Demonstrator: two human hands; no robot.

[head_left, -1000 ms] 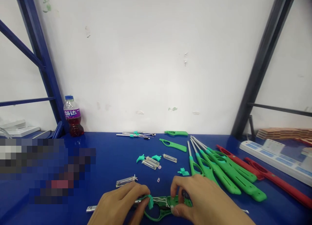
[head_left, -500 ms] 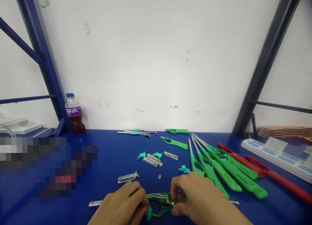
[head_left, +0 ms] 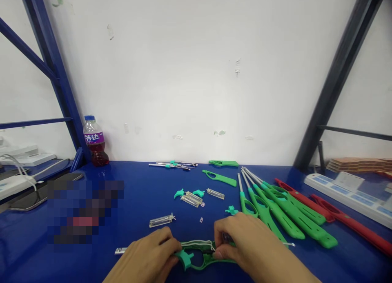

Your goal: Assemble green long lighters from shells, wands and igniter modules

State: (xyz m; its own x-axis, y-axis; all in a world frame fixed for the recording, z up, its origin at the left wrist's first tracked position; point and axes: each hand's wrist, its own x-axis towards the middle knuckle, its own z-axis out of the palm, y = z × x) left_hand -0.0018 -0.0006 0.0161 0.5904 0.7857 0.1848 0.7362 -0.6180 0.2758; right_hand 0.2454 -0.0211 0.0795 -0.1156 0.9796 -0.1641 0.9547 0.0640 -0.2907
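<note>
An opened green gas lighter shell [head_left: 199, 267] lies at the front, with white wires [head_left: 196, 243] along its upper edge. My left hand [head_left: 150, 250] is closed over its left part, where a metal tube [head_left: 120, 250] sticks out. A teal trigger [head_left: 185, 259] shows at my left fingertips, over the shell's loop. My right hand [head_left: 248, 242] is closed on the shell's handle side, thumb and forefinger together by the wire ends. A dark part sits partly hidden under its fingers. Past that hand, a thin metal tip [head_left: 290, 244] shows.
Clear fuel tanks [head_left: 161, 221], another teal trigger [head_left: 231, 210] and green shell halves [head_left: 222, 178] lie ahead. Metal tubes with wires [head_left: 173, 165] are at the back. Green lighters [head_left: 278, 217], red lighters [head_left: 352, 226] and a power strip [head_left: 346, 199] stand right; a bottle [head_left: 95, 146] stands left.
The teal trigger by my left fingertips has tilted and shifted up, showing more of itself. The left hand moved slightly left; the right hand stays nearly in place. The view has shifted slightly.
</note>
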